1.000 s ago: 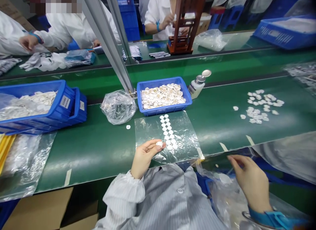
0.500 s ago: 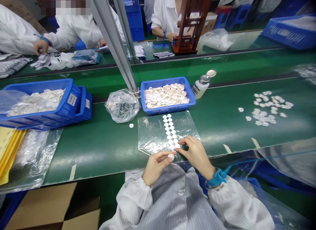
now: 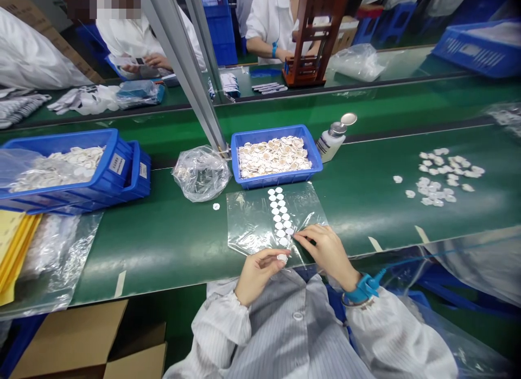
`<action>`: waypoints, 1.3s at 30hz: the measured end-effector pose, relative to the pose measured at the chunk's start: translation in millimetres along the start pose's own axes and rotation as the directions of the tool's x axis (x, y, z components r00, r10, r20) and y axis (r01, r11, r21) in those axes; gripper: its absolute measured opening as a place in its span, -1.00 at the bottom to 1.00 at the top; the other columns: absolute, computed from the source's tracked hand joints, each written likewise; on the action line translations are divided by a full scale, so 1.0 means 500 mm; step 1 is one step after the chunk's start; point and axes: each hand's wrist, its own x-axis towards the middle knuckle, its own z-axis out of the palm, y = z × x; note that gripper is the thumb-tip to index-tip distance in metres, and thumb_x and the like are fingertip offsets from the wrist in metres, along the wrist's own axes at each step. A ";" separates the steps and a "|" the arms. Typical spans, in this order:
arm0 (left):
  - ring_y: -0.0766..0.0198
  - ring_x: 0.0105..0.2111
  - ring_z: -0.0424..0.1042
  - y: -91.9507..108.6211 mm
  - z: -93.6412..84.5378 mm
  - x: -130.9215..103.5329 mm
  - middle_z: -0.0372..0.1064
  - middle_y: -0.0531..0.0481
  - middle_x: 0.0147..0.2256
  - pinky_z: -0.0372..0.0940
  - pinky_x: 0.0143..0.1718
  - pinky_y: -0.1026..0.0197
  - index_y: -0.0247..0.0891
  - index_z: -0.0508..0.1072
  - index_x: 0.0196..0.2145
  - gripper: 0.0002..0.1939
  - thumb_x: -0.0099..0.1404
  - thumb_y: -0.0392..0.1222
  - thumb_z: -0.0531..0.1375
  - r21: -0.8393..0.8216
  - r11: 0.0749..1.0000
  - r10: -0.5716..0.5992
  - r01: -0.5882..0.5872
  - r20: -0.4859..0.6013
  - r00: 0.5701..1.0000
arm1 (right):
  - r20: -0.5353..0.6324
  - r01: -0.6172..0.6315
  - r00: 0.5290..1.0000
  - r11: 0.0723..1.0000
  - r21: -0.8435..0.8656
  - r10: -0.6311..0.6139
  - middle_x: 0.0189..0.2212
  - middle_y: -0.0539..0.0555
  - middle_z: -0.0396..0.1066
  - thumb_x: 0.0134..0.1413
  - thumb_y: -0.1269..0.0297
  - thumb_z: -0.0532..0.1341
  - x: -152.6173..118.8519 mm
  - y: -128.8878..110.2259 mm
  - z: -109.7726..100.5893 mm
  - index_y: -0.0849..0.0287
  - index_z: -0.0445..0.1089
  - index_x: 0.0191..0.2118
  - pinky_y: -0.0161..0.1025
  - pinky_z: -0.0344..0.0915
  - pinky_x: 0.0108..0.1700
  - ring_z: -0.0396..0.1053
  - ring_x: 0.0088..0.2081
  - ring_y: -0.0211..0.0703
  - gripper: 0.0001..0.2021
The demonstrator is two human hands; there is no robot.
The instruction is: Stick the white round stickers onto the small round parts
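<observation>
My left hand (image 3: 260,273) is closed in a pinch around a small white round disc (image 3: 282,257) near the table's front edge. My right hand (image 3: 325,254) has its thumb and fingertips pressed together beside the lower end of two columns of white discs (image 3: 279,218). Whatever sits between those fingertips is too small to make out. The columns lie on a clear plastic bag (image 3: 248,219), flat on the green table. Behind it, a blue bin (image 3: 277,181) holds a heap of similar round pieces (image 3: 272,156).
A crumpled clear bag (image 3: 201,175) and a loose disc (image 3: 216,206) lie left of the bin. A white bottle (image 3: 330,145) with a metal top stands right of it. Scattered pieces (image 3: 435,191) lie far right. Blue bins (image 3: 101,181) stand left. Co-workers sit across.
My right hand has drawn slightly back to the right, its fingers closing together; a disc under its fingertips no longer shows there. My left hand has barely moved. A co-worker's hand has left the pile opposite.
</observation>
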 end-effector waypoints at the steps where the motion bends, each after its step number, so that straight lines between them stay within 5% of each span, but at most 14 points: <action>1: 0.03 -0.10 0.54 0.000 0.001 0.000 0.60 -0.19 -0.16 0.36 0.00 0.06 -0.30 0.61 -0.28 -0.67 0.06 -0.02 0.41 -0.011 1.000 -0.002 0.002 -0.010 1.000 | -0.012 -0.001 1.000 1.000 0.015 0.001 -0.32 0.06 0.52 0.32 0.18 0.10 -0.001 -0.002 -0.007 0.13 0.49 -0.30 -0.13 0.17 -0.16 0.43 -0.24 -0.09 -0.74; 5: 0.09 -0.03 0.52 0.012 0.015 0.008 0.60 -0.10 -0.17 0.27 0.16 0.02 -0.24 0.57 -0.24 -0.69 0.18 0.04 0.33 -0.199 0.979 0.020 -0.040 -0.099 0.995 | 0.028 0.045 0.998 0.990 0.134 -0.049 -0.34 0.01 0.52 0.35 0.19 0.06 -0.010 -0.049 -0.043 0.12 0.46 -0.29 -0.22 0.27 -0.19 0.44 -0.28 -0.18 -0.73; 9: 0.08 0.13 0.40 0.048 0.046 0.024 0.56 -0.07 -0.07 0.19 0.24 0.01 -0.21 0.54 -0.24 -0.66 0.18 0.10 0.32 -0.583 0.809 0.034 -0.073 -0.077 0.996 | 0.137 0.196 0.961 0.939 0.283 -0.242 -0.36 -0.07 0.53 0.30 0.20 0.15 -0.007 -0.129 -0.053 0.07 0.46 -0.31 -0.26 0.28 -0.21 0.43 -0.30 -0.25 -0.81; 13: 0.05 0.21 0.30 0.100 0.069 0.033 0.53 -0.07 -0.05 0.21 0.24 -0.01 -0.20 0.51 -0.28 -0.63 0.18 0.17 0.29 -0.666 0.741 0.055 -0.086 -0.067 0.996 | -0.025 0.215 0.976 0.955 0.206 -0.215 -0.51 -0.08 0.41 0.21 0.22 0.25 0.009 -0.177 -0.042 0.12 0.41 -0.36 -0.26 0.20 -0.34 0.29 -0.47 -0.28 -0.86; 17: 0.01 0.26 0.22 0.152 0.075 0.025 0.48 -0.03 0.02 0.27 0.20 -0.10 -0.16 0.49 -0.28 -0.59 0.25 0.25 0.18 -0.601 0.768 0.169 -0.219 -0.140 0.976 | -0.192 0.223 0.967 0.926 0.305 -0.170 -0.50 -0.08 0.34 0.24 0.24 0.21 0.012 -0.197 -0.060 0.12 0.37 -0.26 -0.27 0.23 -0.37 0.25 -0.50 -0.30 -0.92; 24: 0.02 0.27 0.19 0.207 0.083 0.011 0.47 0.08 0.02 0.28 0.19 -0.10 -0.05 0.51 -0.24 -0.57 0.27 0.32 0.10 -0.450 0.738 0.477 -0.502 -0.177 0.861 | -0.242 0.335 0.936 0.864 0.377 -0.257 -0.39 -0.06 0.32 0.09 0.25 0.35 0.015 -0.233 -0.084 0.07 0.36 -0.12 -0.28 0.26 -0.37 0.24 -0.44 -0.29 -0.75; 31: 0.07 0.26 0.21 0.213 0.083 0.002 0.48 0.21 0.01 0.29 0.16 -0.06 0.09 0.50 -0.23 -0.58 0.22 0.38 0.10 -0.338 0.757 0.530 -0.560 -0.184 0.828 | -0.264 0.315 0.936 0.886 0.340 -0.232 -0.39 -0.04 0.38 0.09 0.32 0.33 0.032 -0.258 -0.082 0.08 0.36 -0.19 -0.26 0.27 -0.36 0.27 -0.44 -0.28 -0.82; 35: -0.09 0.21 0.28 0.206 0.081 -0.005 0.55 0.02 -0.08 0.30 0.13 -0.11 -0.04 0.55 -0.23 -0.43 0.07 0.45 0.17 -0.157 0.824 0.512 -0.545 -0.205 0.834 | -0.297 0.362 0.908 0.911 0.199 -0.296 -0.44 -0.07 0.41 0.13 0.36 0.28 0.035 -0.257 -0.080 0.08 0.37 -0.23 -0.22 0.21 -0.33 0.31 -0.44 -0.27 -0.90; 39: -0.01 -0.02 0.51 0.208 0.054 -0.017 0.62 0.03 -0.29 0.13 0.26 -0.14 -0.07 0.61 -0.30 -0.64 0.11 0.22 0.31 -0.077 0.790 0.603 -0.608 -0.082 0.794 | -0.281 0.426 0.889 0.879 0.213 -0.362 -0.45 -0.08 0.39 0.10 0.39 0.29 0.027 -0.226 -0.091 0.09 0.36 -0.25 -0.23 0.21 -0.35 0.28 -0.45 -0.28 -0.88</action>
